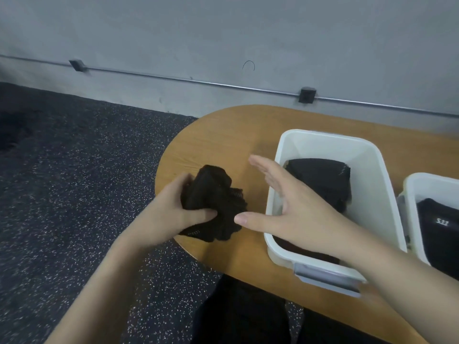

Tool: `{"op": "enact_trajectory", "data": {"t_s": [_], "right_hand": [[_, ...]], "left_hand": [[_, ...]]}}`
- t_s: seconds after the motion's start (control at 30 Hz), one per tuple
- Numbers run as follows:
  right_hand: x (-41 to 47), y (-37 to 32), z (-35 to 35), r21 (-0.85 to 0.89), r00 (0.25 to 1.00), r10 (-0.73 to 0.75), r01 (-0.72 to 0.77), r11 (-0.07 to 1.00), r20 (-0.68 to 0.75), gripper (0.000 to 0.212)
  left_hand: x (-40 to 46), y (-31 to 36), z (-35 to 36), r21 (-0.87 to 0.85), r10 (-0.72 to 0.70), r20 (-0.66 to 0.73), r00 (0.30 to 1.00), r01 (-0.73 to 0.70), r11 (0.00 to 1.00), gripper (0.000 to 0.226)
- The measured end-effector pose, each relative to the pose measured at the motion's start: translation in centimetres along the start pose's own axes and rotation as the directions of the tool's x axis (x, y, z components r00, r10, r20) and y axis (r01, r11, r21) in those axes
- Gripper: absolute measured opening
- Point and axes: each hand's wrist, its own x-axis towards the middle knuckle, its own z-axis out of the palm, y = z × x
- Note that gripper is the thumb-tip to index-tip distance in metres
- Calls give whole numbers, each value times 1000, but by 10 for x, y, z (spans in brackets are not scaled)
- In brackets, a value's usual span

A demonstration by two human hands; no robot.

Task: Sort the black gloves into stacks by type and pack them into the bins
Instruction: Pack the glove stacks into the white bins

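Observation:
My left hand (pixel 169 209) grips a bunched stack of black mesh gloves (pixel 216 202) near the rounded left end of the wooden table (pixel 223 135). Its thumb presses into the front of the bundle. My right hand (pixel 295 204) hovers with straight fingers just right of the bundle, over the left rim of a white bin (pixel 330 142). The thumb tip lies close to the gloves. Inside that bin lie folded black mesh gloves (pixel 323 180). A second white bin (pixel 419 180) at the right edge holds black gloves with a white logo (pixel 439 234).
The table ends in a curved edge at the left, with dark speckled floor (pixel 74 182) beyond it. A grey wall with a metal conduit (pixel 198 81) runs behind the table. My dark trousers (pixel 243 314) show below the table's front edge.

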Motion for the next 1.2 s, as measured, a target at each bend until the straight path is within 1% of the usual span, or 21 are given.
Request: {"op": "enact_trajectory", "data": {"t_s": [0.07, 0.1, 0.17, 0.27, 0.3, 0.37, 0.43, 0.5, 0.53, 0.6, 0.73, 0.83, 0.9, 1.0, 1.1, 1.2], "right_hand": [[1, -3, -1, 73, 999, -2, 5, 997, -49, 118], [1, -6, -2, 113, 997, 0, 8, 994, -76, 120], [-1, -13, -8, 238, 990, 8, 27, 971, -143, 113], [-9, -11, -24, 456, 969, 16, 102, 884, -246, 79], [-13, -10, -31, 525, 964, 33, 115, 844, -264, 69], [-21, -7, -45, 640, 966, 56, 123, 758, -252, 50], [-32, -2, -58, 726, 971, 60, 132, 674, -232, 30], [-43, 5, -68, 777, 972, 68, 137, 614, -225, 21], [-48, 9, -71, 782, 970, 71, 142, 606, -231, 21], [-55, 17, -78, 765, 960, 87, 154, 626, -265, 21], [-65, 33, -89, 683, 937, 110, 158, 713, -331, 29], [-72, 41, -95, 630, 929, 109, 151, 762, -354, 37], [-75, 45, -101, 584, 932, 92, 141, 799, -351, 37], [-77, 54, -112, 506, 955, 72, 88, 858, -288, 36], [-75, 61, -123, 402, 983, 59, 16, 915, -172, 34], [-69, 65, -127, 309, 997, 69, -57, 949, -27, 33]], "left_hand": [[-9, 24, 1, -103, 68, -60, 996, -74, 992, 66], [-13, 38, 4, -160, 92, -87, 992, -105, 981, 67], [-17, 63, 11, -260, 143, -117, 983, -170, 951, 64], [-13, 94, 32, -428, 192, -142, 971, -235, 873, 69], [-11, 103, 40, -470, 199, -130, 971, -238, 850, 68], [-7, 118, 57, -542, 206, -95, 974, -224, 810, 61], [-3, 128, 72, -568, 217, -58, 974, -211, 796, 57], [2, 136, 85, -555, 238, -11, 971, -204, 806, 52], [3, 139, 91, -547, 245, 13, 969, -198, 814, 49], [7, 143, 102, -525, 259, 54, 964, -193, 829, 46], [12, 147, 121, -503, 248, 99, 964, -167, 848, 49], [15, 148, 130, -451, 229, 100, 968, -162, 878, 46], [14, 148, 133, -413, 240, 94, 966, -182, 892, 41], [16, 142, 130, -360, 266, 71, 961, -224, 906, 37], [17, 134, 122, -232, 288, 84, 954, -263, 937, 35], [16, 120, 114, -65, 250, 98, 963, -245, 967, 49]]}}
